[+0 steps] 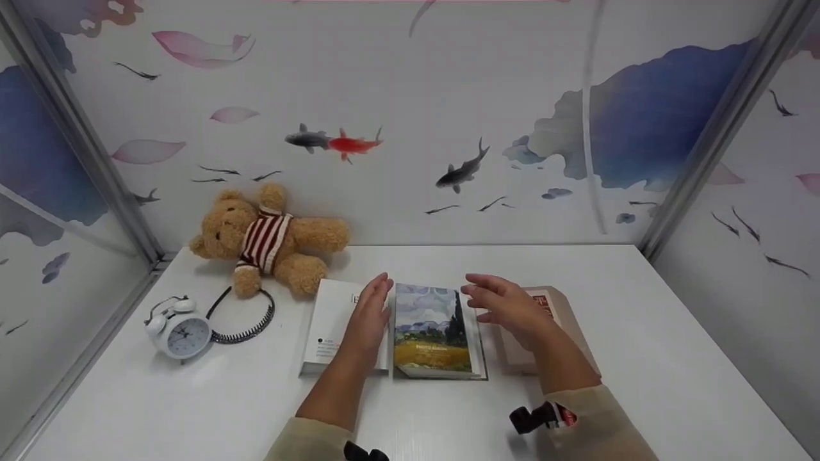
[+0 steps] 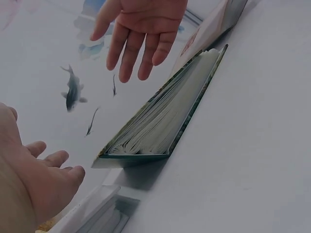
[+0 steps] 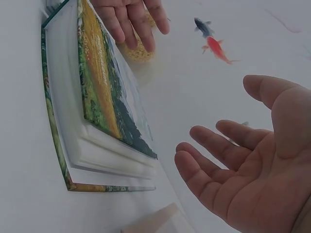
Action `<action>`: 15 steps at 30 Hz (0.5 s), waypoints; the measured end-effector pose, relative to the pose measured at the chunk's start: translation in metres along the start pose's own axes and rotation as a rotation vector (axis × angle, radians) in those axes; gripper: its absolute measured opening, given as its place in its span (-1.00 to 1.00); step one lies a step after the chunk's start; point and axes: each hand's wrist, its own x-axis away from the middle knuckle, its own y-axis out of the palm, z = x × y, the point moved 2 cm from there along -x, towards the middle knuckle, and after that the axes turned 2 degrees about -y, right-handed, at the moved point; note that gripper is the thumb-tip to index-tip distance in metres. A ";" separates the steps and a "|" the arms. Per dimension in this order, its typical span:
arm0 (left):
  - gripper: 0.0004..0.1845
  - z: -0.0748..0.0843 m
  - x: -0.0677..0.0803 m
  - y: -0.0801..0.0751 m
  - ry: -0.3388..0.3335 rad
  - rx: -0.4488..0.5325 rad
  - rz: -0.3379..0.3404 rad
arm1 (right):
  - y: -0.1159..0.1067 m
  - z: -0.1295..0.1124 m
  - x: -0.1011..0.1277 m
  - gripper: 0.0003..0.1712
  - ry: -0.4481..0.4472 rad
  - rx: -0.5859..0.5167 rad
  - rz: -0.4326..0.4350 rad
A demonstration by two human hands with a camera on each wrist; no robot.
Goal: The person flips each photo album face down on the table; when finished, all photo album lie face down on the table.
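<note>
between both hands (image 1: 368, 317); photo album (image 1: 430, 333)

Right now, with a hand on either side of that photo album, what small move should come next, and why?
I'd probably bring the left hand and right hand gently inward to the sides of the photo album. It lies between them, both hands are open and holding nothing, and the wrist views show gaps between each hand and the album.

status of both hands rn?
Left hand: open, holding nothing, beside the album.
Right hand: open, holding nothing, on the album's other side.
</note>
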 end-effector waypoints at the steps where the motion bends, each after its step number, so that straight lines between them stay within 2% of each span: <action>1: -0.41 -0.002 0.000 0.000 -0.005 0.020 -0.012 | 0.001 0.001 -0.001 -0.36 0.007 0.006 0.004; 7: -0.40 -0.009 0.000 0.003 -0.046 0.064 -0.054 | 0.013 0.008 -0.002 -0.28 0.052 0.051 0.007; 15: -0.37 -0.014 0.001 0.004 -0.109 0.084 -0.088 | 0.021 0.013 -0.002 -0.22 0.047 0.084 -0.034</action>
